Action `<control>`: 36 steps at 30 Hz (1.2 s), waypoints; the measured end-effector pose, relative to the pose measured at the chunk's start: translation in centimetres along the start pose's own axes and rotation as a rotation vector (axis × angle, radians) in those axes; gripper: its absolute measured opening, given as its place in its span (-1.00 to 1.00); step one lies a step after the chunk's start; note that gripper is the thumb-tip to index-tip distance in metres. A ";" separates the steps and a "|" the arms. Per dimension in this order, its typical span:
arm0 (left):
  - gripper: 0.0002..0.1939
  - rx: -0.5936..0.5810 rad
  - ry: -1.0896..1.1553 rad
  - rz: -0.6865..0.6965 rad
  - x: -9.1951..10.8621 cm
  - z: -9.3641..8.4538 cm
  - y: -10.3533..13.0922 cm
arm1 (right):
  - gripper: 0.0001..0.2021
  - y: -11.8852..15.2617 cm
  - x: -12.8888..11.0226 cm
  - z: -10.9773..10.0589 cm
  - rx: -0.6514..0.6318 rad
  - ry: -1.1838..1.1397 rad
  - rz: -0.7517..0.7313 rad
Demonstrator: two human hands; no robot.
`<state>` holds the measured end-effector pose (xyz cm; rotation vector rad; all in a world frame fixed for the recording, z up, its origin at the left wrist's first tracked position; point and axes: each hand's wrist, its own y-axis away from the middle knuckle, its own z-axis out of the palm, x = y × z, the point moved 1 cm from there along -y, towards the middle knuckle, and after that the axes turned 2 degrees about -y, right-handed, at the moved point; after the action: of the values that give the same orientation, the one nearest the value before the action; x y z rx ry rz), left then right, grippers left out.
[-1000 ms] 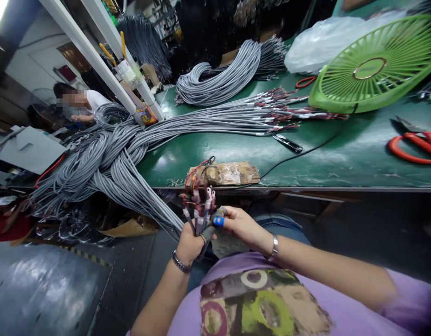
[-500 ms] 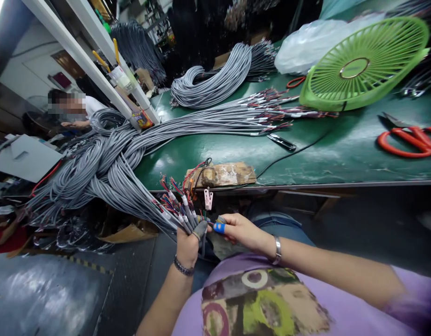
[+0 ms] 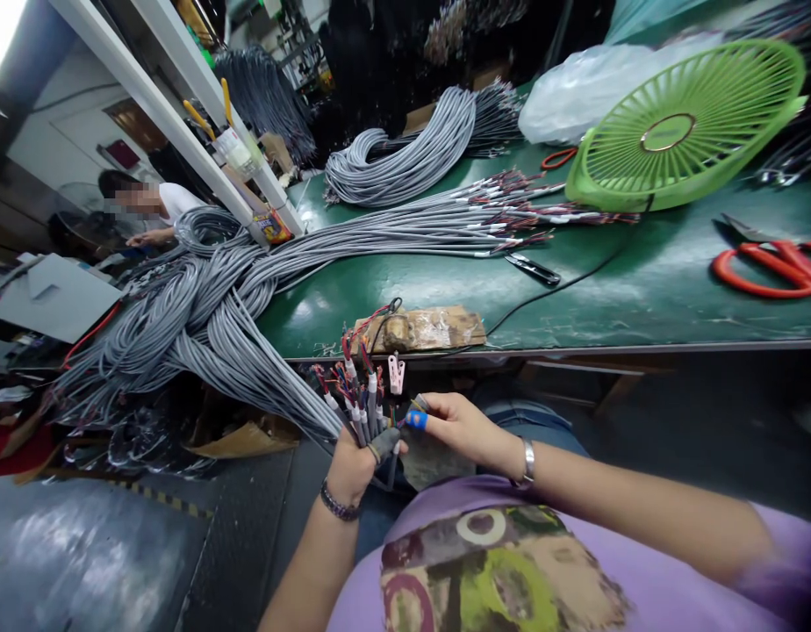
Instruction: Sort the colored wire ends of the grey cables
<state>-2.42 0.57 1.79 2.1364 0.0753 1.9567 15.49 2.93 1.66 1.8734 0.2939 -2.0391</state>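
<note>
My left hand (image 3: 361,458) is wrapped round a bundle of grey cables (image 3: 362,426), its thumb covered by a grey finger cot. The cable ends point up, with white bands and thin coloured wires (image 3: 343,379) fanning out. My right hand (image 3: 462,428), with blue tape round one finger, pinches the thin wires of one cable close beside the left thumb. Just above both hands, a pale pink clothes peg (image 3: 396,374) hangs at the bench edge below a wooden block (image 3: 438,328). The wire tips in my right fingers are mostly hidden.
The green bench (image 3: 596,307) carries long grey cables (image 3: 379,230), a coiled bundle (image 3: 405,167), thread snips (image 3: 533,269), red-handled scissors (image 3: 767,268) and a green fan (image 3: 695,123). A white post (image 3: 175,105) rises at the left. Behind it sits another person (image 3: 172,204).
The held cable ends have shifted slightly right and stand more upright. Both hands stay close together, the right still pinching wires. The view has moved a little.
</note>
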 end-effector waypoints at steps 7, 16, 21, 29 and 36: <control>-0.79 0.172 0.052 0.136 -0.3 0.5 -0.1 | -0.60 0.0 0.7 0.3 -0.080 -0.132 0.166; -0.83 0.139 -0.050 0.125 0.3 1.3 -0.2 | -0.61 -1.3 0.3 1.3 -0.045 -0.169 0.017; -0.85 -0.111 -0.213 0.070 0.6 0.7 -0.3 | -0.74 -1.1 0.2 0.7 -0.117 -0.037 -0.131; -0.75 0.147 0.006 0.170 0.1 0.4 0.9 | -0.69 -1.2 2.1 0.0 0.129 -0.349 0.295; -0.77 0.204 0.073 0.111 1.1 1.2 0.3 | -0.66 0.1 0.6 0.3 -0.099 -0.474 0.236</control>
<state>-1.14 0.33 2.86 2.2371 0.1806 2.1746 15.23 2.62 1.16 1.2475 0.0439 -2.1741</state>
